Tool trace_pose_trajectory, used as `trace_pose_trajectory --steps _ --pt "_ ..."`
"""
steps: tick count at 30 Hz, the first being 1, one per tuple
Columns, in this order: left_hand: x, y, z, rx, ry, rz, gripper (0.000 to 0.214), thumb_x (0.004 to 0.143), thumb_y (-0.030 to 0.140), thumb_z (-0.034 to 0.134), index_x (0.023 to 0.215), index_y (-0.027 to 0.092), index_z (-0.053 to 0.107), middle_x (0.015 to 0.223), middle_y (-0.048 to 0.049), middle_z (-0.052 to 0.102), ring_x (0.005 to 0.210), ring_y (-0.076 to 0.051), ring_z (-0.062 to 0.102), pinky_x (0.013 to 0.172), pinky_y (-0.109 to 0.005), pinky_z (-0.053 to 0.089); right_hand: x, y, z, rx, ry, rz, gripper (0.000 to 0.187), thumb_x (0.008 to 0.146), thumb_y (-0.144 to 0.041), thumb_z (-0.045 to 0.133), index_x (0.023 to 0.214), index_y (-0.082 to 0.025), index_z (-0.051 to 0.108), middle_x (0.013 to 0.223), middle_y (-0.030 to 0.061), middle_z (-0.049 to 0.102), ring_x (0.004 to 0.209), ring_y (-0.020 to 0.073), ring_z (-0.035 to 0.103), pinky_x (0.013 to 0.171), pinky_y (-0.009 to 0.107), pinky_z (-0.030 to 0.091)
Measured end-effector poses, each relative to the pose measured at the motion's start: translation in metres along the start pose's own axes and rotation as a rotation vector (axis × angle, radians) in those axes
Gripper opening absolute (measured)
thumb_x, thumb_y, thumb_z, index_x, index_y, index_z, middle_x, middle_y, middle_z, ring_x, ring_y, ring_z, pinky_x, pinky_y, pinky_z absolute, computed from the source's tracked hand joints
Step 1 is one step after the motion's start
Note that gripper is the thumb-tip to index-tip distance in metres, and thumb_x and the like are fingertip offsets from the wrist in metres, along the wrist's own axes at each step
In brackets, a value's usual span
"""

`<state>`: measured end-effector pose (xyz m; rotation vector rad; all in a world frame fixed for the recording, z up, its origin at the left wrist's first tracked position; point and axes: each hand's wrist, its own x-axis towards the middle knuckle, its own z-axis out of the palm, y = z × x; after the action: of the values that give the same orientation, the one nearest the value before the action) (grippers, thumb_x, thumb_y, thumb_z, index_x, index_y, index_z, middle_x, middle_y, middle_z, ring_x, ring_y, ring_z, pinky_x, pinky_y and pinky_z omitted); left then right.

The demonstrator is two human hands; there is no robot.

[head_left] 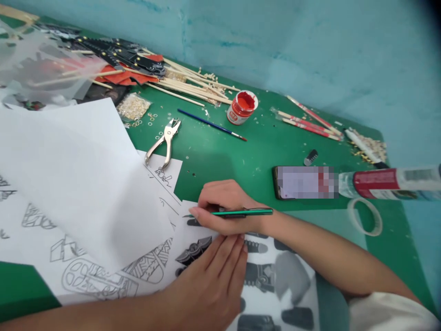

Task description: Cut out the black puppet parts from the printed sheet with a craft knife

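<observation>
My right hand (223, 207) grips a slim green craft knife or pen (255, 212), its thin dark tip pointing left over a printed sheet; the exact kind is hard to make out. My left hand (217, 271) lies flat with fingers stretched out, pressing on the same printed sheet (306, 271), which bears dark grey and black shapes. Part of that sheet is hidden under both hands. To the left, sheets with line drawings (99, 280) lie partly beneath a blank white sheet (82, 179).
A single-hole punch (167, 140), paintbrush (210, 124) and jar of red paint (242, 108) stand beyond my hands. On the right are a phone (303, 182), bottle (389, 181) and tape roll (365, 217). Wooden sticks (193, 87) and black cut-outs (117, 53) lie along the wall.
</observation>
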<state>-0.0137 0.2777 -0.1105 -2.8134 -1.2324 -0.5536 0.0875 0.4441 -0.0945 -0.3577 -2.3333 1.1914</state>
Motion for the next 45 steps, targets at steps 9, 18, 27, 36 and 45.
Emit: trace_pose_trajectory --steps 9,18,27,36,45 --pt "-0.001 -0.002 0.000 0.001 -0.008 0.026 0.058 0.101 0.036 0.053 0.142 -0.005 0.060 0.144 -0.0272 0.064 0.133 -0.041 0.061 0.123 -0.056 0.027 -0.003 0.002 0.006 -0.191 0.026 -0.138 0.031 0.104 -0.030 0.062 0.075 -0.018 0.065 0.060 -0.0033 0.061 0.058 0.0102 0.053 0.056 0.024 0.041" --pt "0.001 -0.003 -0.004 0.021 -0.002 0.027 0.058 0.102 0.037 0.050 0.142 -0.004 0.059 0.145 -0.0254 0.064 0.135 -0.040 0.060 0.121 -0.054 0.032 -0.005 0.000 0.005 -0.114 0.092 -0.110 0.024 0.098 -0.028 0.074 0.078 -0.018 0.065 0.063 -0.0045 0.060 0.060 0.0083 0.053 0.058 0.022 0.045" --pt "0.002 -0.004 -0.002 0.024 0.013 0.028 0.060 0.101 0.037 0.050 0.142 -0.006 0.059 0.145 -0.0278 0.062 0.137 -0.043 0.059 0.123 -0.056 0.030 -0.004 -0.004 -0.002 0.060 0.051 0.083 0.010 0.092 -0.026 0.081 0.089 -0.019 0.074 0.082 -0.0023 0.076 0.065 0.0074 0.062 0.059 0.020 0.049" --pt "-0.001 -0.002 0.001 0.007 0.020 0.011 0.056 0.103 0.035 0.048 0.141 -0.004 0.061 0.142 -0.0242 0.066 0.134 -0.040 0.062 0.118 -0.053 0.036 -0.004 -0.014 0.002 -0.023 0.058 0.134 0.016 0.094 -0.020 0.072 0.080 -0.017 0.064 0.076 -0.0014 0.069 0.063 0.0070 0.059 0.056 0.019 0.044" --pt "-0.003 0.003 0.004 -0.015 0.023 -0.022 0.059 0.104 0.037 0.046 0.141 -0.006 0.058 0.141 -0.0259 0.067 0.131 -0.040 0.063 0.115 -0.053 0.037 -0.029 -0.022 -0.002 0.057 0.002 0.227 0.013 0.095 -0.024 0.075 0.084 -0.019 0.069 0.082 0.0019 0.074 0.071 0.0112 0.067 0.063 0.023 0.051"
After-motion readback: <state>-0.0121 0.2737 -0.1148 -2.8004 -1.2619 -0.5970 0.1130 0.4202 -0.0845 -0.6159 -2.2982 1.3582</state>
